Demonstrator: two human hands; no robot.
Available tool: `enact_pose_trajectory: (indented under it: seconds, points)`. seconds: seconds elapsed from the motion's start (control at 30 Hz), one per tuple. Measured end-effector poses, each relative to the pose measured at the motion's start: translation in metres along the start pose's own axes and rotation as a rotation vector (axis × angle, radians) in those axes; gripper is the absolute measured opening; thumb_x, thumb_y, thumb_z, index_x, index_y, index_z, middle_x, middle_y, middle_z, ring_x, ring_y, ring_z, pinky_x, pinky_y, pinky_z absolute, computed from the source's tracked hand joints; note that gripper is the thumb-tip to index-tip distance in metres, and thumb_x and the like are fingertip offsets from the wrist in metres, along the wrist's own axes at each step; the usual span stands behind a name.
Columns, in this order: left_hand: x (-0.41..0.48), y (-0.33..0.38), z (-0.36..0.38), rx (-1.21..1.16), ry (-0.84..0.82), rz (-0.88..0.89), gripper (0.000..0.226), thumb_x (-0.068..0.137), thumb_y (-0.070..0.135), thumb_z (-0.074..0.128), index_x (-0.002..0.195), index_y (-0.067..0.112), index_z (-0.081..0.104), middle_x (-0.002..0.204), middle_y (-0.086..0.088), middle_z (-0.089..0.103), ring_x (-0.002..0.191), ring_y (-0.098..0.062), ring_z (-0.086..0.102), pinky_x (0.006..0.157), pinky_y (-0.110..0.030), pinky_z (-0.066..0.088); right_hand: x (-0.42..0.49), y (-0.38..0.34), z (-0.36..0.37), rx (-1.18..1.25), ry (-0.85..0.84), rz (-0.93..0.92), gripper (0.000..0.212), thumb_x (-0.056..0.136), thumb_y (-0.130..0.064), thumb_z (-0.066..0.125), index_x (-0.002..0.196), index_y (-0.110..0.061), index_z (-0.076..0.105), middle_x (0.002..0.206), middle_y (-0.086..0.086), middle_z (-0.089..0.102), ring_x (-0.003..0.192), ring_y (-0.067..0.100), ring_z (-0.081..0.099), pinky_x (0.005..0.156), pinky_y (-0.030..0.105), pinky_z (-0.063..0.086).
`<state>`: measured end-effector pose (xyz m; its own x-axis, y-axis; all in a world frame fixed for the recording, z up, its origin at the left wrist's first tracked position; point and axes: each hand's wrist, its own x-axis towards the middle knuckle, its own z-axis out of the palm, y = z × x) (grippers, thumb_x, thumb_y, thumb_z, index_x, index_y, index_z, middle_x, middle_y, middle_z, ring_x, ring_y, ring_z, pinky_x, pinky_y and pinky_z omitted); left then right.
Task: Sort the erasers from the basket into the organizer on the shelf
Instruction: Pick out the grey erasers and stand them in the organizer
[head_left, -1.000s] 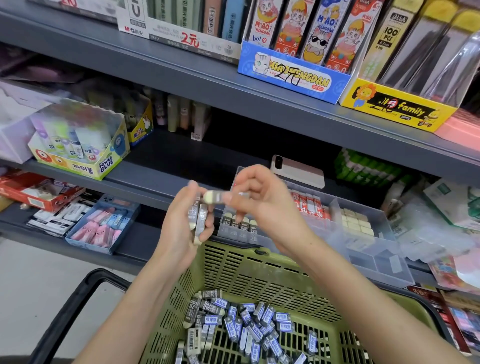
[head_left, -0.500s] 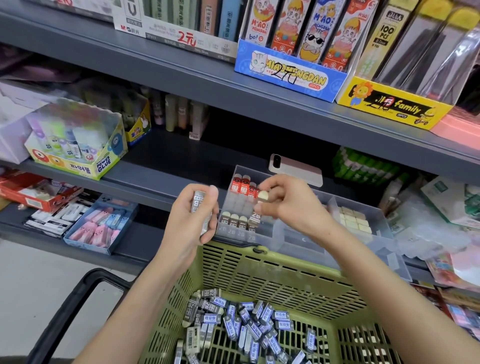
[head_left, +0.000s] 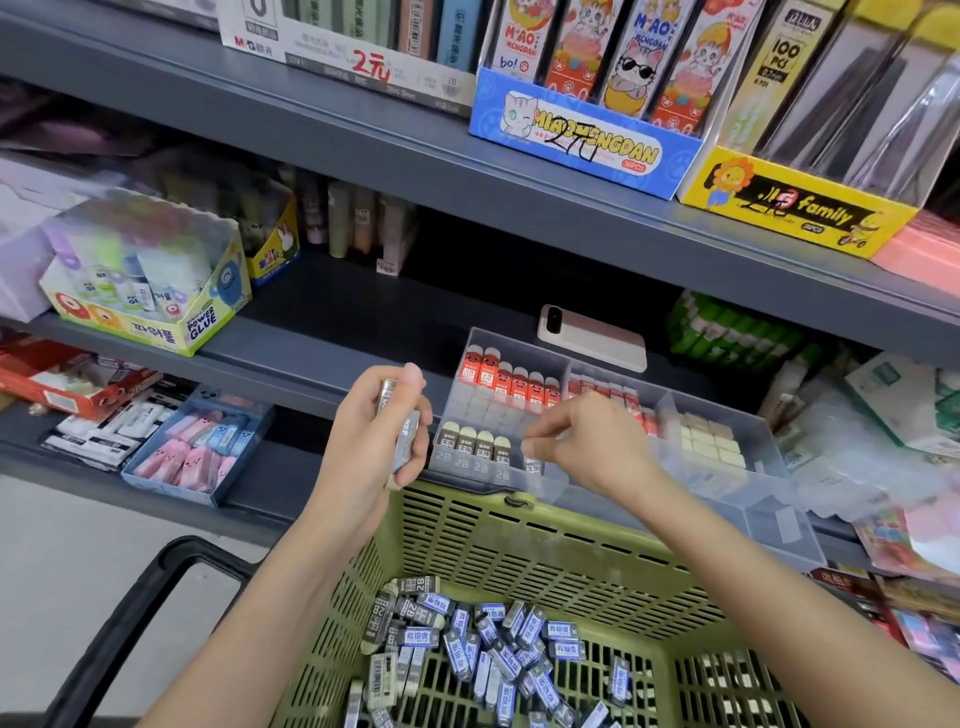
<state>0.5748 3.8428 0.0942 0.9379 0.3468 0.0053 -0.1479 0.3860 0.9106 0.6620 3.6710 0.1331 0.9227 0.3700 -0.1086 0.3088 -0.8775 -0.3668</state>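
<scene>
Head cam view: the left hand (head_left: 374, 441) is gripping a small bunch of grey-sleeved erasers (head_left: 404, 434), thumb up on top and fingers wrapping round them, just above the far rim of the olive-green slotted plastic basket (head_left: 561, 551). The right hand (head_left: 589, 441) is reaching into the front-left compartment of the clear plastic organizer (head_left: 727, 408), which is sitting on the grey metal shelf (head_left: 311, 358). Its fingertips are bunching together right at the end of a row of cream erasers in dark sleeves (head_left: 475, 449) reading "2B". It's blurry there, so I can't tell if it's pinching one or not. Behind that row, red-sleeved erasers (head_left: 506, 376) are standing upright. A heap of loose blue-and-grey sleeved erasers (head_left: 483, 649), some showing "2B", is lying in the basket bottom. A pale pink phone (head_left: 592, 338) is lying behind the organizer. Up top, a blue display box (head_left: 587, 140) is showing "MIAOMENGDAN 36PCS", next to a yellow "family" box (head_left: 795, 208). Off left there's a "POWER GLUE" box (head_left: 150, 317).
</scene>
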Motion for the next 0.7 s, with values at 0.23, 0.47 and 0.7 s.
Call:
enact_pose_trajectory:
  seconds: [0.23, 0.47, 0.7]
  points:
    - [0.002, -0.003, -0.002, -0.202, -0.007, -0.103, 0.012, 0.092, 0.016, 0.048, 0.091, 0.009, 0.057, 0.069, -0.004, 0.058, 0.058, -0.016, 0.051, 0.042, -0.021, 0.036, 0.006, -0.009, 0.006, -0.634, 0.079, -0.242, 0.014, 0.089, -0.031, 0.057, 0.085, -0.023, 0.068, 0.074, -0.005, 0.059, 0.072, 0.019, 0.054, 0.056, 0.021, 0.033]
    - [0.008, -0.003, -0.007, -0.447, 0.015, -0.12, 0.019, 0.096, 0.001, 0.04, 0.096, 0.006, 0.058, 0.073, -0.006, 0.064, 0.075, -0.021, 0.068, 0.073, -0.029, 0.056, -0.002, -0.008, -0.006, -0.592, 0.162, -0.319, 0.02, 0.093, -0.025, 0.048, 0.077, -0.019, 0.058, 0.075, -0.002, 0.055, 0.083, 0.02, 0.058, 0.058, 0.025, 0.034]
    - [0.005, -0.004, -0.002, -0.449, -0.117, -0.063, 0.017, 0.087, 0.015, 0.048, 0.103, 0.014, 0.054, 0.082, 0.0, 0.066, 0.099, -0.019, 0.068, 0.075, -0.029, 0.056, -0.026, -0.06, 0.007, 0.347, -0.122, -0.241, 0.032, 0.084, -0.048, 0.061, 0.07, -0.019, 0.068, 0.061, 0.006, 0.064, 0.048, 0.004, 0.047, 0.051, 0.022, 0.04]
